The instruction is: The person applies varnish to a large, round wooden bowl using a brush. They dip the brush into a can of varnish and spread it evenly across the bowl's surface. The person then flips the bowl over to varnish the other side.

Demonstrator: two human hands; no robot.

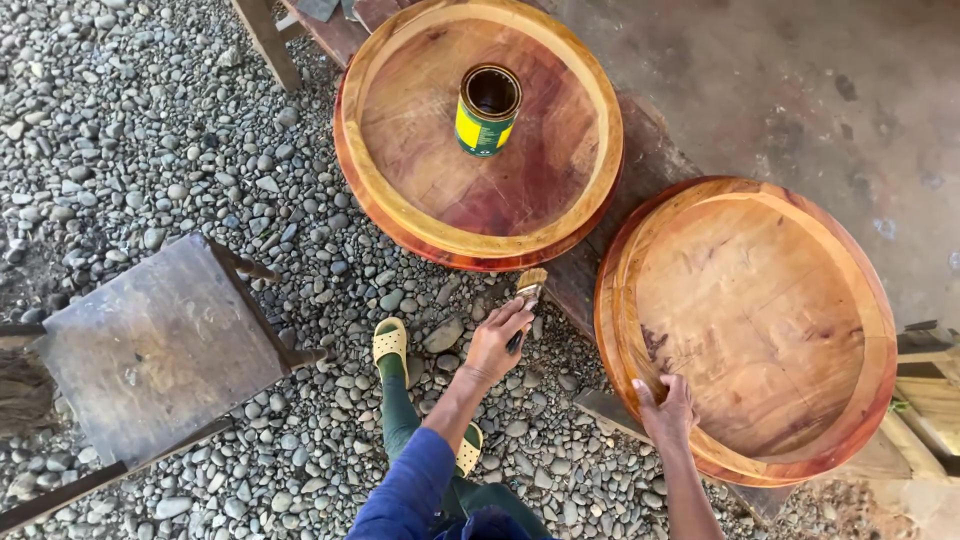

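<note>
- Two round wooden trays are seen, glossy, reddish-orange, with raised rims and smooth grain; the far tray [400, 190] lies flat, and the near tray [640, 300] is tilted toward the person.
- An open tin [487, 110], yellow and green, stands upright inside the far tray.
- A brush [528, 290], pale bristles uppermost, is gripped by the left hand [495, 340]; fingers are curled tight round its handle, between the two trays.
- The right hand [668, 410] is laid on the near tray's rim, fingers loosely bent and touching the wood, nothing clasped.
- Underfoot, grey rounded pebbles [150, 130] are spread; bare concrete [800, 90] is seen to the right.
- A worn, dark wooden stool [160, 350] stands on the left, well apart from the hands.
- A yellow sandal [390, 342] is planted just beside the left hand.
</note>
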